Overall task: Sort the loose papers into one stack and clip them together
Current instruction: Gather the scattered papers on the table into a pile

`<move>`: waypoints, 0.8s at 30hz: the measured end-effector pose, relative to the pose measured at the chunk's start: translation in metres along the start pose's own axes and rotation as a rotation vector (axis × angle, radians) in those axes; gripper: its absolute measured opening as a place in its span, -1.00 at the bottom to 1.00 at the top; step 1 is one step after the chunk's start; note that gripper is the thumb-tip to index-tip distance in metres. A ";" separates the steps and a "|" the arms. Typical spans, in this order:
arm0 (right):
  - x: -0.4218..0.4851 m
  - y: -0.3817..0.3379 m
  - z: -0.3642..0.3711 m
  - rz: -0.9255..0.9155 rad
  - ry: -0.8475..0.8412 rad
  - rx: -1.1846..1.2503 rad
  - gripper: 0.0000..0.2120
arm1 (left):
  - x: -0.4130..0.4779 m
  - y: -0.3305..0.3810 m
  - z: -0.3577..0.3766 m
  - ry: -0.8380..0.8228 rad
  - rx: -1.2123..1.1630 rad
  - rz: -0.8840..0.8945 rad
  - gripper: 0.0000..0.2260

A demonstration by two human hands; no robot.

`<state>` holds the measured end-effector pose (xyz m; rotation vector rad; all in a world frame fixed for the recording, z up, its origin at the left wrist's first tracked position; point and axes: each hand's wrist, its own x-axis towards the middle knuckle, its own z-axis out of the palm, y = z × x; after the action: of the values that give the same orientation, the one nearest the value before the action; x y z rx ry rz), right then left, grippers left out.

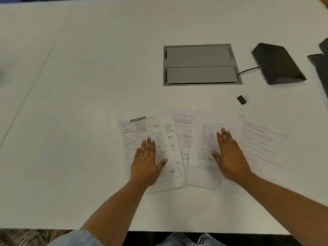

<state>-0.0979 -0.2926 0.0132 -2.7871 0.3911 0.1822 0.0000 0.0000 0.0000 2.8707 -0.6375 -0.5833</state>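
Several printed white papers [184, 139] lie fanned out and overlapping on the white table [79, 103] in front of me. My left hand [147, 160] rests flat, palm down, on the leftmost sheet [134, 132], which has a dark header. My right hand [229, 157] lies flat with fingers spread on a sheet further right [200, 166]. Another sheet [262, 144] sticks out to the right of that hand. A small black binder clip [241, 99] sits apart on the table, beyond the papers to the right. Neither hand grips anything.
A grey recessed cable hatch [200, 64] is set into the table behind the papers. A black wedge-shaped device [278, 64] with a cord lies at the far right, and more dark objects [321, 64] sit at the right edge. The table's near edge [159, 229] is close to my body.
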 end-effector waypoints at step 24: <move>0.003 -0.123 0.039 0.289 -0.180 0.344 -0.58 | -0.027 -0.049 0.004 0.133 -0.760 -0.801 -0.25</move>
<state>-0.0622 -0.1681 0.0122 -2.3460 0.7058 0.3896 -0.0061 0.0554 -0.0048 2.2802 0.6692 -0.5408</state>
